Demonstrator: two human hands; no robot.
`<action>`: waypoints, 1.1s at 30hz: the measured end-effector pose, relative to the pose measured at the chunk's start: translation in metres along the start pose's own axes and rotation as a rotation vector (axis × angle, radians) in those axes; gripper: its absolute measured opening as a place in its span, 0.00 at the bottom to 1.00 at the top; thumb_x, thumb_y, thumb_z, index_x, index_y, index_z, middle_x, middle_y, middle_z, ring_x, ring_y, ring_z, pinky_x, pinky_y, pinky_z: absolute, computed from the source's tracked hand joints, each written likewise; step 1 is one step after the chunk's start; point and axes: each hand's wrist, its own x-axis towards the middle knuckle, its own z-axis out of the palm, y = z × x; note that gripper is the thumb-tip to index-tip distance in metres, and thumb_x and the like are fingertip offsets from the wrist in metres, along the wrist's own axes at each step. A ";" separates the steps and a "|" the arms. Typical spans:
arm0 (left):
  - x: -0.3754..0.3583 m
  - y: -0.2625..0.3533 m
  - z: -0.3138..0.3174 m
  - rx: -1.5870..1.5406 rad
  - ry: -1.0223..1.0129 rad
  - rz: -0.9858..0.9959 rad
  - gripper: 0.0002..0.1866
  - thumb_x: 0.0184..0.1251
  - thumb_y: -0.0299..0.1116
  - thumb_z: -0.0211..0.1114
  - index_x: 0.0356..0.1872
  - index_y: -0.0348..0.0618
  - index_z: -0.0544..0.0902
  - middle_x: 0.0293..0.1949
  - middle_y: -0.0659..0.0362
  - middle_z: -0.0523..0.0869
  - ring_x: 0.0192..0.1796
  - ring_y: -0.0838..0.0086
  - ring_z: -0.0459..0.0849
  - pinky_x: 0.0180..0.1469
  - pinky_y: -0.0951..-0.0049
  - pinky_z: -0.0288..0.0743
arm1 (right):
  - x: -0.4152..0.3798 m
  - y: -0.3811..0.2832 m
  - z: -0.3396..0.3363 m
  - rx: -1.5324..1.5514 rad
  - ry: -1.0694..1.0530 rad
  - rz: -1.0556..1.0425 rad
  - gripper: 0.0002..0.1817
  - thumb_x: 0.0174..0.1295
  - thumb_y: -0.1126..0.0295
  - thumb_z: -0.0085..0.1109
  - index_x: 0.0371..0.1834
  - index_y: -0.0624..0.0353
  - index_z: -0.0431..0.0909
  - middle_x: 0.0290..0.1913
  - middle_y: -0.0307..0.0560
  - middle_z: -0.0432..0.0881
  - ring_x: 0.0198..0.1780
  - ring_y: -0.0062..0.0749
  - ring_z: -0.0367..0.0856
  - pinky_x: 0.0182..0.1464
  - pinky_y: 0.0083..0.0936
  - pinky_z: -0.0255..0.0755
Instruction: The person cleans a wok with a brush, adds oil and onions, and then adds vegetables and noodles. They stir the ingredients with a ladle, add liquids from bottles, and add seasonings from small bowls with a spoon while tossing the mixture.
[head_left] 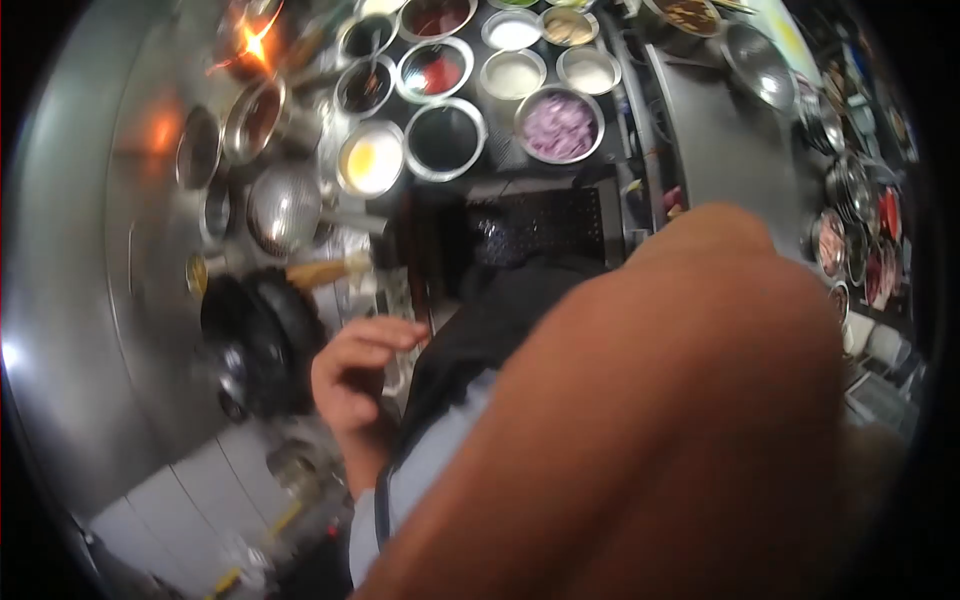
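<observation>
My left hand [360, 375] is beside my body, left of the black apron [490, 310] and grey shirt. Its fingers are loosely bent and apart from the thumb, with nothing seen between them. Nearest to it on the left are dark woks [260, 330] and a wooden handle [315, 272]. My bent right arm [650, 400] fills the lower right, very close to the camera and blurred. The right hand itself lies outside the picture.
Bowls of sauces and seasonings stand ahead, among them chopped purple onion [560, 125] and a yellow-centred white bowl [371, 158]. A flame [255, 42] burns at upper left. A perforated ladle [285, 212] lies left; a metal colander [757, 65] sits right on the steel counter [735, 150].
</observation>
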 end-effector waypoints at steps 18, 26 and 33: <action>-0.162 -0.006 -0.058 1.194 1.007 -0.477 0.15 0.63 0.33 0.71 0.49 0.39 0.87 0.47 0.51 0.88 0.52 0.58 0.87 0.56 0.64 0.77 | -0.118 0.221 -0.079 0.153 -0.002 1.662 0.24 0.70 0.63 0.65 0.61 0.70 0.79 0.50 0.48 0.87 0.53 0.30 0.85 0.59 0.27 0.77; -0.215 -0.027 -0.208 1.590 1.254 -0.297 0.20 0.62 0.35 0.70 0.55 0.40 0.84 0.56 0.50 0.82 0.57 0.54 0.82 0.58 0.59 0.76 | -0.271 0.423 -0.099 -0.380 -0.290 2.037 0.12 0.70 0.66 0.55 0.37 0.62 0.84 0.34 0.46 0.86 0.33 0.29 0.84 0.32 0.28 0.76; -0.217 -0.064 -0.267 1.712 1.232 -0.510 0.25 0.60 0.35 0.70 0.60 0.40 0.82 0.44 0.52 0.80 0.52 0.54 0.79 0.55 0.54 0.71 | -0.293 0.556 -0.113 -0.178 0.799 1.813 0.17 0.77 0.59 0.46 0.51 0.60 0.79 0.39 0.46 0.85 0.34 0.32 0.85 0.33 0.30 0.82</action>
